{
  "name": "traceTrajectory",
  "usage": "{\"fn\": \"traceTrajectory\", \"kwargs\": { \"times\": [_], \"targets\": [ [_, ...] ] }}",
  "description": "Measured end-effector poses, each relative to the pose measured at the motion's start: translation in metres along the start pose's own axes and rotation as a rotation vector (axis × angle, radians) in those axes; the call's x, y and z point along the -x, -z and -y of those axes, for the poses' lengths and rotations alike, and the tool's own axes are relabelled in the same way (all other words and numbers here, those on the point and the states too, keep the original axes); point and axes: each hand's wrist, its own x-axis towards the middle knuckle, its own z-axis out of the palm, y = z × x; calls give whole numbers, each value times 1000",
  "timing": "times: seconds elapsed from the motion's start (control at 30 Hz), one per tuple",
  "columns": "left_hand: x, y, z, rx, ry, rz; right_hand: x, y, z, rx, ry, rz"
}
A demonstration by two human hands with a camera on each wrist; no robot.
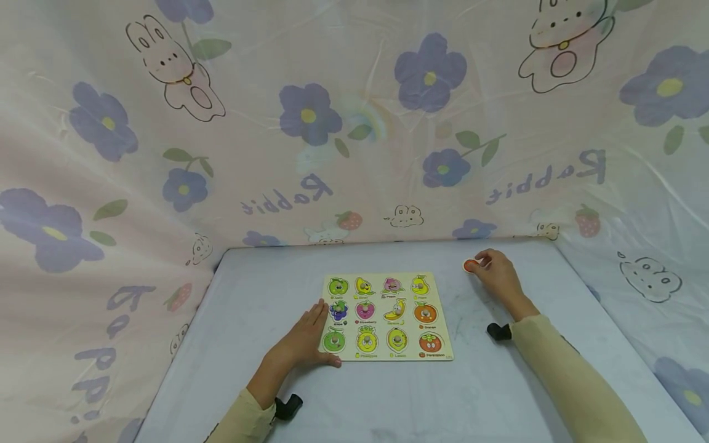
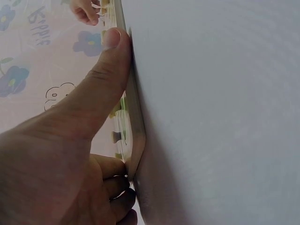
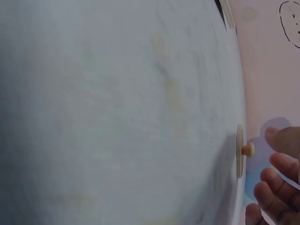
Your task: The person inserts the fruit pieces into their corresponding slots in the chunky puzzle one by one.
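A wooden puzzle board (image 1: 382,357) with rows of cartoon fruit pictures and small knobs lies in the middle of the table. My left hand (image 1: 301,337) rests on its near left corner. The thumb (image 2: 110,63) lies along the near edge and the other fingers touch the left side. To the right of the board, my right hand (image 1: 500,278) reaches over a round red puzzle piece (image 1: 470,266). In the right wrist view that piece (image 3: 240,152) lies flat with its wooden knob (image 3: 249,150) up. Thumb and fingers spread around the knob, a gap between.
A white cloth (image 1: 232,332) covers the table. Behind and on both sides hangs a curtain (image 1: 365,154) printed with flowers and rabbits. Each wrist carries a small black camera, one by the left sleeve (image 1: 240,421), one by the right sleeve (image 1: 565,369).
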Motion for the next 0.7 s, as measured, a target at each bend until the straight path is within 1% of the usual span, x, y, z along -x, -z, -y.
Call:
{"fn": "traceTrajectory", "kwargs": {
  "times": [0.13, 0.3, 0.5, 0.7],
  "targets": [
    [0, 0, 0, 1, 3, 4, -2, -1, -2, 9, -33, 9],
    [-2, -3, 3, -16, 4, 7, -6, -2, -5, 10, -37, 13],
    [-2, -4, 5, -31, 6, 6, -9, -3, -7, 5, -53, 47],
    [-1, -1, 2, -7, -1, -1, -15, -3, -9, 43, -69, 84]
  ]
}}
